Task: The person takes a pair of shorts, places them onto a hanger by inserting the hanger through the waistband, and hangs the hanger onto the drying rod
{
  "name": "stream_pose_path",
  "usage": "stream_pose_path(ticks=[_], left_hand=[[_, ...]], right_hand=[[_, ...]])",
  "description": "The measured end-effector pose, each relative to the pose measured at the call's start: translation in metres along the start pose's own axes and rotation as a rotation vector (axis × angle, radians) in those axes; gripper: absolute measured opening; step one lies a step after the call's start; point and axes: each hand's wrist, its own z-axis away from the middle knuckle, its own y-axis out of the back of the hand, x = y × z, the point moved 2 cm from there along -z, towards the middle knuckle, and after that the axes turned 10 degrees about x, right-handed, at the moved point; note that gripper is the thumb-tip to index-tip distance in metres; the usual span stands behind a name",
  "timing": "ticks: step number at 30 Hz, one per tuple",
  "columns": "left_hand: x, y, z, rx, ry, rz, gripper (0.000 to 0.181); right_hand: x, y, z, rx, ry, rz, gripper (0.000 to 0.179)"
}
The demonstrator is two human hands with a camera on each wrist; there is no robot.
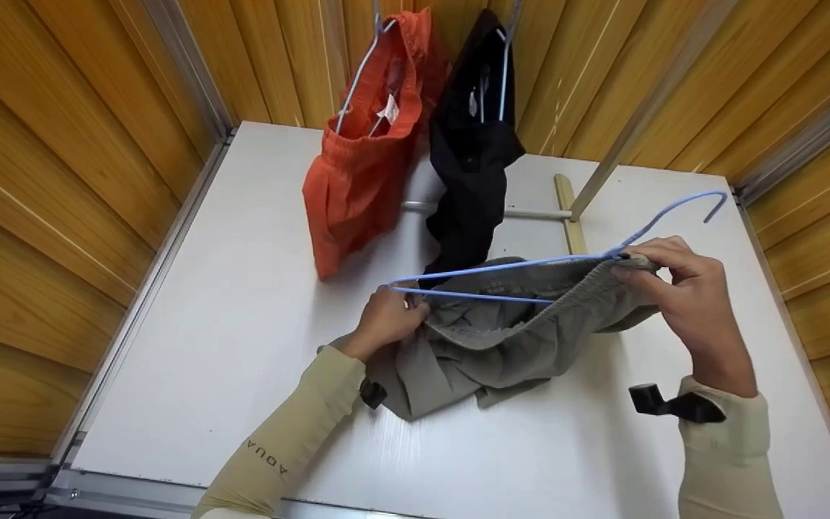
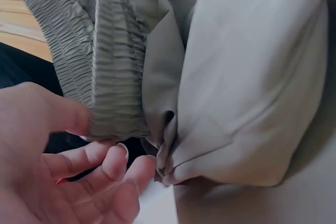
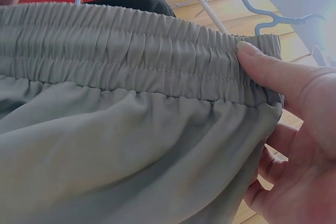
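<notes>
Grey-green shorts with a gathered elastic waistband are held up between both hands, the waist opening facing upward. A blue hanger lies partly inside that opening, its hook pointing to the upper right. My left hand pinches the left end of the waistband by the hanger's left corner; in the left wrist view, its thumb and index finger meet on the elastic edge. With thumb in front and fingers behind, my right hand grips the right end of the waistband below the hook. Folded fabric hides part of the hanger.
Orange-red shorts and a black garment hang on hangers at the back. Behind the grey-green shorts stands a rack with a crossbar and a wooden foot. Wood-panelled walls enclose the white table.
</notes>
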Motion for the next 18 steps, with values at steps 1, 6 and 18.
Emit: stream_pose_path(ticks=[1,6,18], left_hand=[[0.001,0.002,-0.001,0.009,-0.001,0.004,0.013],[0.005,0.013,-0.005,0.047,0.016,0.02,0.012],[0.016,0.037,-0.006,0.12,0.009,0.133,0.016]], right_hand=[[0.001,0.001,0.0,0.002,-0.006,0.005,0.022],[0.003,0.004,0.0,0.009,-0.039,0.039,0.022],[0.01,0.01,0.002,0.015,-0.048,-0.113,0.025]])
